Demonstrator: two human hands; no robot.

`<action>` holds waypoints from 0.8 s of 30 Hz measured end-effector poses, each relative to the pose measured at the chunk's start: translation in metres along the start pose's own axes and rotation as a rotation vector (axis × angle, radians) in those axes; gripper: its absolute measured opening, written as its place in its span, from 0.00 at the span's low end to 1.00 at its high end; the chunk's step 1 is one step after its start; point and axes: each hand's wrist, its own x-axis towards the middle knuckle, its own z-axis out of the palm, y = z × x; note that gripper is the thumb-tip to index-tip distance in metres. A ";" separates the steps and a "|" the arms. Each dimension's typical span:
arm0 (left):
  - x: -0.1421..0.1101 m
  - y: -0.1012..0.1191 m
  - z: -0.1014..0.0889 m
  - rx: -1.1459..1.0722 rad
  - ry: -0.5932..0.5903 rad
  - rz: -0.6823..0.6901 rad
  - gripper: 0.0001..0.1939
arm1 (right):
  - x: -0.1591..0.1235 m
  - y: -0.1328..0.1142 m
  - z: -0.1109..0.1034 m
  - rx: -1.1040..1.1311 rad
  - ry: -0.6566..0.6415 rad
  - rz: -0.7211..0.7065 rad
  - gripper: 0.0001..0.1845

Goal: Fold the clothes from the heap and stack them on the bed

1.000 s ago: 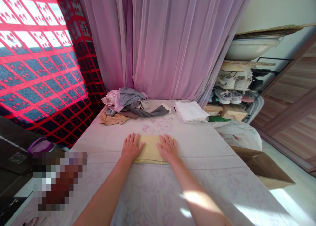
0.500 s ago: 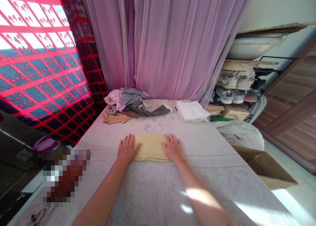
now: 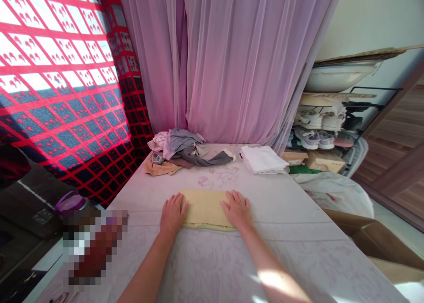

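Note:
A folded pale yellow piece of cloth [image 3: 207, 208] lies flat on the patterned bed cover [image 3: 212, 265] in the middle of the view. Its near edge shows several thin layers. My left hand [image 3: 174, 211] rests palm down at its left end, fingers stretched forward and thumb on the fabric. At the right end, my right hand [image 3: 237, 209] lies flat with its fingers spread, partly over the cloth. Neither hand grips anything.
Rumpled clothes [image 3: 185, 148] lie at the far left of the bed, with folded white cloths [image 3: 263, 158] at the far right. Purple curtains [image 3: 232, 64] hang behind. An open cardboard box [image 3: 374, 234] and a shoe rack [image 3: 331, 106] stand on the right.
The camera view has tilted slightly, so everything sits a little lower and further right. Both hands remain flat at the yellow cloth's ends; the cloth keeps its folded shape.

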 end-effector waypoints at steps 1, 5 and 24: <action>0.000 0.001 0.000 0.000 0.001 -0.007 0.20 | 0.000 0.000 -0.001 0.000 0.002 -0.002 0.29; -0.001 0.001 -0.001 -0.007 0.017 -0.023 0.19 | 0.000 -0.001 -0.003 -0.003 -0.007 0.000 0.29; -0.002 0.001 -0.002 -0.148 0.064 -0.049 0.20 | 0.000 -0.005 -0.005 -0.123 -0.101 0.044 0.30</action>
